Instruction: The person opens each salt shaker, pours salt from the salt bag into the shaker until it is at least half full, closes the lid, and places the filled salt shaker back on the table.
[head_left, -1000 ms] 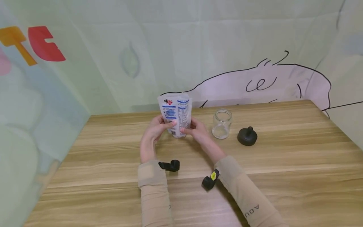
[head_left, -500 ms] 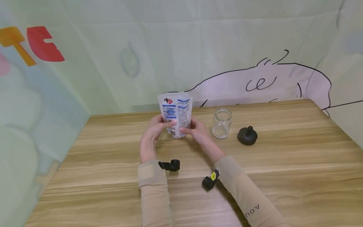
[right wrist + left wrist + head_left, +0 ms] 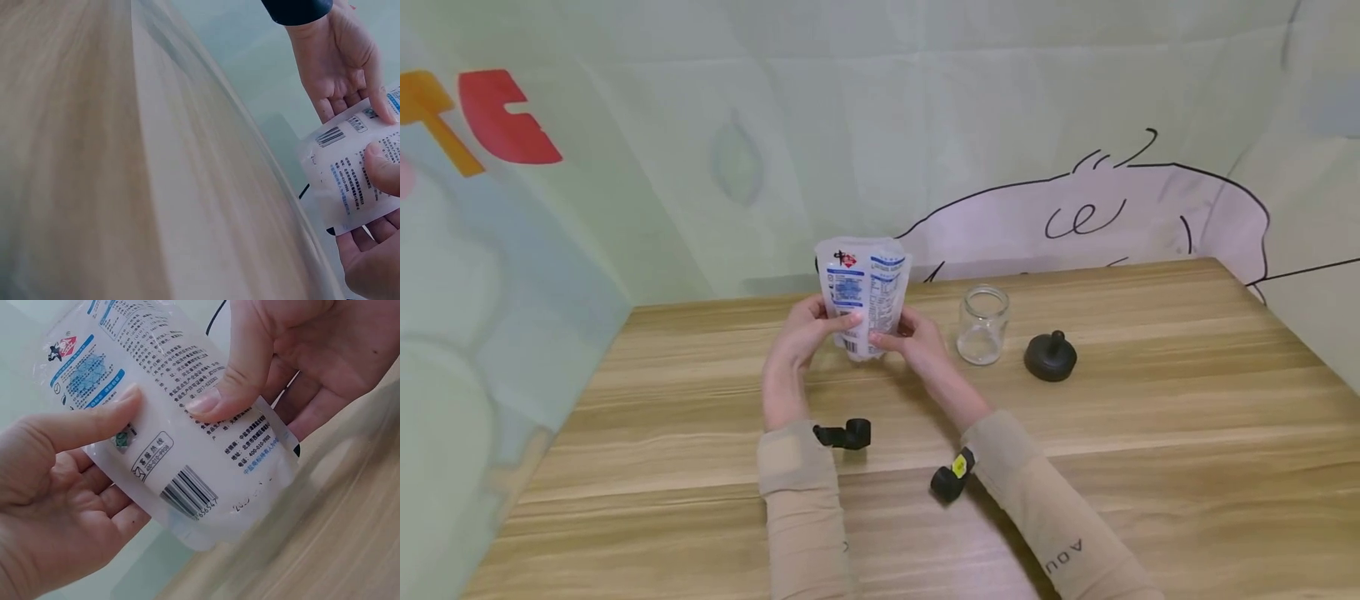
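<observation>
A white plastic bag of salt (image 3: 848, 287), printed in blue and black, is held upright between both hands near the back of the table. My left hand (image 3: 792, 340) grips its left side, thumb across the printed face and fingers behind. On the opposite side my right hand (image 3: 927, 346) holds it the same way, its thumb lower down. The left wrist view shows the bag (image 3: 156, 425) close up, with a barcode near its bottom end. Just right of the right hand stands an uncapped glass jar (image 3: 982, 327).
A round black lid with a knob (image 3: 1051, 358) lies right of the jar on the wooden table (image 3: 1150, 467). A printed cloth backdrop (image 3: 850, 125) hangs behind the table's back edge. Small black wrist cameras stick out from both sleeves.
The head view has shifted slightly. The bag's top leans a little differently, while both hands keep their grip. Jar and lid stay in place.
</observation>
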### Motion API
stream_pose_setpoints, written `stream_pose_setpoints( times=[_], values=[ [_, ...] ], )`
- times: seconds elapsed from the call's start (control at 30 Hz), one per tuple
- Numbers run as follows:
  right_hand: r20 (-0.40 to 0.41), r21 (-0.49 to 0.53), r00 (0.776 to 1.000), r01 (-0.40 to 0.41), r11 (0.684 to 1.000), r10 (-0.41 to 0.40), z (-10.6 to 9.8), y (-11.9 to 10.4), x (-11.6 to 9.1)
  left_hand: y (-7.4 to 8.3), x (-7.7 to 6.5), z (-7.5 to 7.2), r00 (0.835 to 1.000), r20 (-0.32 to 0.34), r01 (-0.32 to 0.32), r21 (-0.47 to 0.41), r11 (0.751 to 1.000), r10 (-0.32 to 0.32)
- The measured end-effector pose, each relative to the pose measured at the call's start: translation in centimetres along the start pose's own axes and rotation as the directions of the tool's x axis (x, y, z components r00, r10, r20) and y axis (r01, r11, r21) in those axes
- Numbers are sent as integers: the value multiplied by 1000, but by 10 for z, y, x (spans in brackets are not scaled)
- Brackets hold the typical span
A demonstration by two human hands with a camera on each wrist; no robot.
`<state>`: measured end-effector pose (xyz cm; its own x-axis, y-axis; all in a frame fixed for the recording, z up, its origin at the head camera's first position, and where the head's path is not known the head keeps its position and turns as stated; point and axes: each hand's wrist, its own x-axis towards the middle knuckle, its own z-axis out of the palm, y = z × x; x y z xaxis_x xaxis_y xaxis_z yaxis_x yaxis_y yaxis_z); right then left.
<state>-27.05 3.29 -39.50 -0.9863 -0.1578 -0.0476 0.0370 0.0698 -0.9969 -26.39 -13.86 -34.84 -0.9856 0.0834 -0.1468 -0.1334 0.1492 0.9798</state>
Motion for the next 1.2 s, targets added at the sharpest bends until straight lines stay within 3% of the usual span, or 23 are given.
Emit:
stream_pose_setpoints(
  times=[0.4,0.8,1.2],
  values=[
    [20,104,999,36,994,-38,0,0,-1,8,-2,-2,999,26,-44,63,997,43],
    [57,72,993,104,992,-108,3,-1,-1,18,-6,2,998,-5,-55,96,994,56],
    [115,143,991,48,989,-65,4,2,-2,27,-9,6,998,10,-62,191,980,61]
  ],
)
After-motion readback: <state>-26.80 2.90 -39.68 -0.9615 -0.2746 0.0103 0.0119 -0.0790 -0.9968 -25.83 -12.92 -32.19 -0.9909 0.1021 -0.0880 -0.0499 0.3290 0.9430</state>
